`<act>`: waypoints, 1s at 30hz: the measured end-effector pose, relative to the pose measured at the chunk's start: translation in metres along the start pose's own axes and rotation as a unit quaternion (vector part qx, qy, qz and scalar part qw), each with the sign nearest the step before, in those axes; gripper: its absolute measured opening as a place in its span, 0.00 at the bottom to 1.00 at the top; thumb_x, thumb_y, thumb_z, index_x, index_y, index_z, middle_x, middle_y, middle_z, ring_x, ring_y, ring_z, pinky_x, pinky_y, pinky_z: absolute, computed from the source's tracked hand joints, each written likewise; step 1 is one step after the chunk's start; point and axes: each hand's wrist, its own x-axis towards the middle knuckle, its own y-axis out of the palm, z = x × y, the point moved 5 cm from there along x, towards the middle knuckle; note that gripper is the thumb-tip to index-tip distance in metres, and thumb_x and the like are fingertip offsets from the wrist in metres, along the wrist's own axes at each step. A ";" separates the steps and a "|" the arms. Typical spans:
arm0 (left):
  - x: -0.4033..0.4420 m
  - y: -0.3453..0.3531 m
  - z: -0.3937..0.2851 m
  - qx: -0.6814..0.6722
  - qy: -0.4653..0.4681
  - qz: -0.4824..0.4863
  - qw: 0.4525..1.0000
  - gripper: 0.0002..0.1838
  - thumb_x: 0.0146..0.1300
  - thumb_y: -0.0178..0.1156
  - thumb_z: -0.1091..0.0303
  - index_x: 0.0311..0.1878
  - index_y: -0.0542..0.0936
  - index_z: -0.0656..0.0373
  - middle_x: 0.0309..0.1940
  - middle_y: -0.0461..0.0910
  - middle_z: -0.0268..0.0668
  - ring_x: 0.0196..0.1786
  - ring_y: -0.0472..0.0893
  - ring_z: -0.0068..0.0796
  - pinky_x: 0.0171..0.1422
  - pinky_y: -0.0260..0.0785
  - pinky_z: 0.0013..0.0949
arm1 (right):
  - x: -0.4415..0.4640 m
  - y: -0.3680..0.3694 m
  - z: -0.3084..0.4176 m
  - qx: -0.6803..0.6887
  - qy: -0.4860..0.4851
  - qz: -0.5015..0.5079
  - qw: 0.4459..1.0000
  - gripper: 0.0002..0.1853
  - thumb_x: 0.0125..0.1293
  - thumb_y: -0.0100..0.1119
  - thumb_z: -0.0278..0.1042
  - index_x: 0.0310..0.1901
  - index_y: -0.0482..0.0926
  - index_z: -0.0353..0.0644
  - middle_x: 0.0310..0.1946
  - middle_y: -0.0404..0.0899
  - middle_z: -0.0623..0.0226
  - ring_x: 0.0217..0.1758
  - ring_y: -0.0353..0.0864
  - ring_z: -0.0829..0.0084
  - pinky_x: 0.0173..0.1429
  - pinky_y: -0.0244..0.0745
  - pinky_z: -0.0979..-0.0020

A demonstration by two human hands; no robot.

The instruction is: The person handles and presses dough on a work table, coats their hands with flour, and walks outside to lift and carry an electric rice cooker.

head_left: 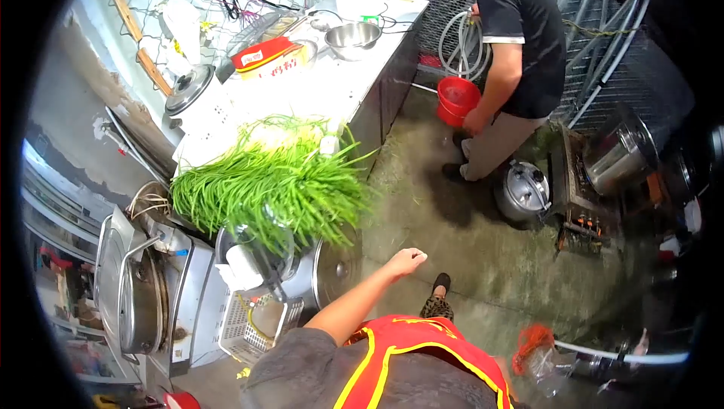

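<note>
My left hand (408,260) is held out over the wet floor, its fingers curled together. Whatever they may hold is hidden or too small to make out. Nearest to it on the left is a big heap of long green chives (279,183), on the near end of the white table (317,92) and hanging over its edge. Below the chives sit a clear plastic container (260,254) and a white perforated basket (260,326). My hand is apart from all of these. My right hand is out of view.
A person in a dark shirt (520,39) stands ahead by a red bucket (458,100). A lidded metal pot (523,190) is on the floor beside a stove (584,198). The table bears a steel bowl (353,38). A white hose (618,356) lies at lower right.
</note>
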 end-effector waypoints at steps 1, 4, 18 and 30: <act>0.018 0.000 -0.009 0.001 0.004 -0.006 1.000 0.19 0.60 0.54 0.57 0.45 0.76 0.63 0.34 0.77 0.33 0.36 0.73 0.20 0.43 0.66 0.26 | 0.005 -0.004 0.031 -0.009 -0.013 0.003 1.000 0.11 0.60 0.44 0.32 0.36 0.75 0.37 0.27 0.78 0.60 0.27 0.79 0.69 0.24 0.73 0.70; 0.057 0.000 -0.055 -0.012 -0.035 -0.026 0.999 0.19 0.59 0.55 0.57 0.45 0.76 0.63 0.34 0.77 0.33 0.37 0.73 0.20 0.44 0.66 0.26 | 0.013 -0.023 0.138 -0.045 -0.104 0.008 0.994 0.10 0.59 0.45 0.33 0.31 0.75 0.37 0.23 0.77 0.61 0.23 0.77 0.70 0.23 0.71 0.70; 0.225 -0.147 -0.252 -0.261 0.026 -0.312 0.913 0.14 0.57 0.58 0.60 0.45 0.78 0.56 0.40 0.78 0.31 0.45 0.72 0.23 0.52 0.64 0.32 | 0.059 -0.036 0.498 -0.116 -0.298 0.038 0.947 0.11 0.59 0.50 0.34 0.28 0.78 0.37 0.20 0.79 0.65 0.24 0.78 0.74 0.31 0.71 0.71; 0.408 -0.424 -0.253 -0.660 0.024 -0.400 0.635 0.18 0.62 0.54 0.61 0.53 0.67 0.57 0.63 0.51 0.51 0.62 0.60 0.49 0.57 0.63 0.51 | 0.071 0.005 0.577 0.052 -0.154 0.141 0.977 0.08 0.62 0.47 0.31 0.31 0.75 0.38 0.26 0.77 0.63 0.25 0.77 0.71 0.28 0.72 0.70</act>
